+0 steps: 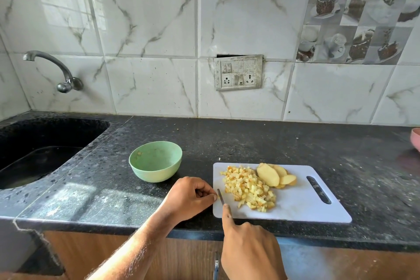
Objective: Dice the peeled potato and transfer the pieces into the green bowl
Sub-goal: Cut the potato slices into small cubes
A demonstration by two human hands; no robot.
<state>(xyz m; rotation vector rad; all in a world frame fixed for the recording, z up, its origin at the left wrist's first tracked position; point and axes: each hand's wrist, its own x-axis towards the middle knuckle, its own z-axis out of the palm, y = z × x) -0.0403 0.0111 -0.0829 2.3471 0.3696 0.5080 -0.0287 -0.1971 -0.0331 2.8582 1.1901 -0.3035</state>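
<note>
Over on the left sits the dark sink (41, 154) under its tap (56, 70), then the green bowl (156, 161) on the black counter (250, 141), just left of the white cutting board (295, 202). The left hand (189, 196) curls its fingers at the board's left edge, pinching a bit of potato against the knife (221, 196). The right hand (247, 243) grips the knife, forefinger along its spine. Diced potato (248, 188) is heaped mid-board, with uncut slices (275, 175) just right of it.
</note>
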